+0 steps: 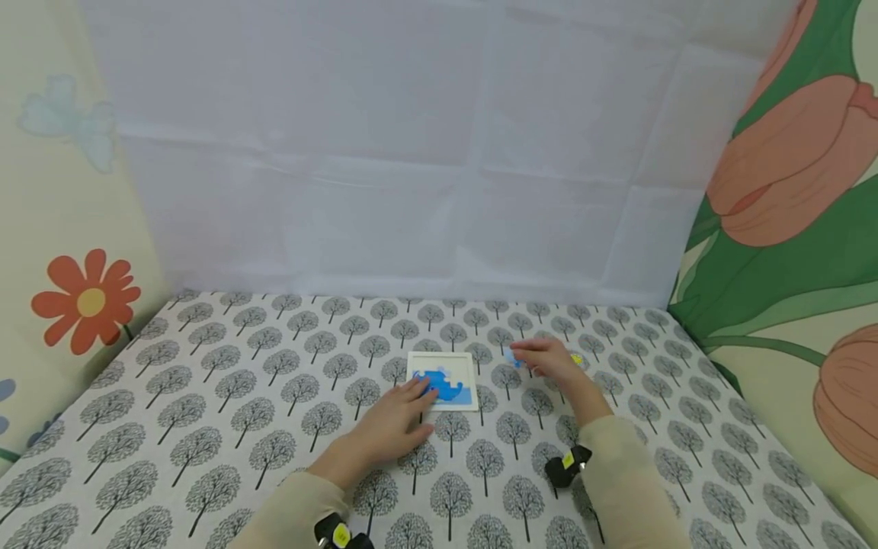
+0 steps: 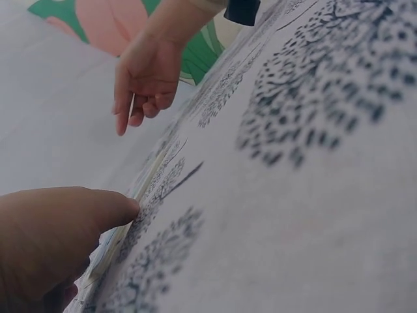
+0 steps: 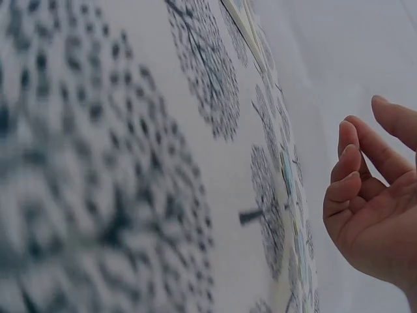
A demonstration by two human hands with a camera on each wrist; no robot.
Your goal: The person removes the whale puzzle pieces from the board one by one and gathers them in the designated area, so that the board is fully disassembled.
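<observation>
A white-framed picture board (image 1: 474, 381) lies flat on the tablecloth, with blue shapes (image 1: 449, 390) inside its border. My left hand (image 1: 389, 421) rests its extended fingers on the board's left side, covering part of the picture. In the left wrist view the thumb (image 2: 114, 208) lies along the board's near edge. To the right, my right hand (image 1: 547, 360) hovers over the cloth beside a small light-blue piece (image 1: 511, 357). The right wrist view shows its fingers loosely curled and the thumb (image 3: 394, 120) apart from them, nothing between.
A small yellow piece (image 1: 577, 358) lies just beyond the right hand. The tablecloth (image 1: 274, 465) has a printed tree pattern. A white cloth backdrop (image 1: 384, 213) stands at the far edge, with flower-patterned panels on both sides.
</observation>
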